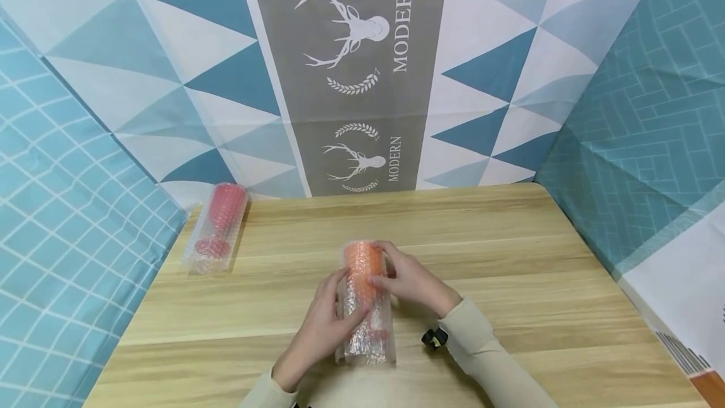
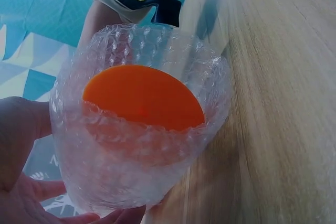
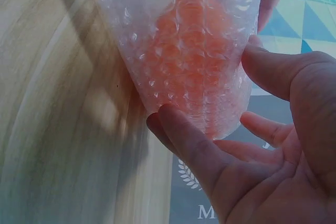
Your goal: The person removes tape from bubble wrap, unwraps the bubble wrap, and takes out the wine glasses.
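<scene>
An orange stemmed cup (image 1: 360,263) lies inside a sleeve of bubble wrap (image 1: 367,350) at the middle of the table, its wide end away from me. My left hand (image 1: 328,320) grips the wrapped cup from the left, thumb across the top of the wrap. At the far right side my right hand (image 1: 416,279) holds it between thumb and fingers. In the left wrist view the cup's flat round orange base (image 2: 144,95) shows through the near end of the wrap. Fingertips (image 3: 170,114) curve under the wrap's far end in the right wrist view.
A pinkish-red stemmed cup (image 1: 223,209), also in bubble wrap, lies at the table's back left corner. The wooden table (image 1: 481,232) meets patterned cloth walls at the back, left and right. A dark wrist strap (image 1: 435,337) sits by my right cuff.
</scene>
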`<state>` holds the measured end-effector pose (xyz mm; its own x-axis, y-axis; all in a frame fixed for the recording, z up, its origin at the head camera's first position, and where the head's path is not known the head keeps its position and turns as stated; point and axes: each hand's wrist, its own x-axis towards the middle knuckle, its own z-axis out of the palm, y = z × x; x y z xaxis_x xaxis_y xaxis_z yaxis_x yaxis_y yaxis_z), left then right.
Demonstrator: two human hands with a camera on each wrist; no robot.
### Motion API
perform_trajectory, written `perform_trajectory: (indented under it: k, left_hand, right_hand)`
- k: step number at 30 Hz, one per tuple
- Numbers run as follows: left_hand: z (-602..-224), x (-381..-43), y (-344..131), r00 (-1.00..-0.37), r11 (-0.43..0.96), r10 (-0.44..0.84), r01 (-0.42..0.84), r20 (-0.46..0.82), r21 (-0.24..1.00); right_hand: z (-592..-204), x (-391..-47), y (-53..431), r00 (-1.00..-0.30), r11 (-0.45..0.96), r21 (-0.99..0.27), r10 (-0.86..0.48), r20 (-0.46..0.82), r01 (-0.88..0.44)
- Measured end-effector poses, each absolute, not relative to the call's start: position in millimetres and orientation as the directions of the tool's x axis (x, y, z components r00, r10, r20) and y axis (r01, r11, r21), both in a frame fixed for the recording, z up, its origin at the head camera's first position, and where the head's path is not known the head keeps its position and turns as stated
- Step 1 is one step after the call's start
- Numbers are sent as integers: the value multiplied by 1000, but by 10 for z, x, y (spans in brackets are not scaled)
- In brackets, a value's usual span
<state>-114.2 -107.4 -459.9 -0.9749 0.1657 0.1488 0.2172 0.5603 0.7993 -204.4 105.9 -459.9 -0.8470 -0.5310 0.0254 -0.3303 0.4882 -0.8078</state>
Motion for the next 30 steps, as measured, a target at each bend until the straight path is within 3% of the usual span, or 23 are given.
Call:
perform_trajectory:
  k: [20, 30]
  left_hand:
    - [-4525, -1041, -1059, -943, 617, 186, 330, 276, 714]
    - [-4467, -1065, -1125, -911, 609, 234, 409, 339, 680]
  right_hand:
    - [-4600, -1969, 1032, -860, 558, -746, -509, 38, -363]
    - [-4679, -1954, 1077, -832, 567, -730, -555, 4, -382]
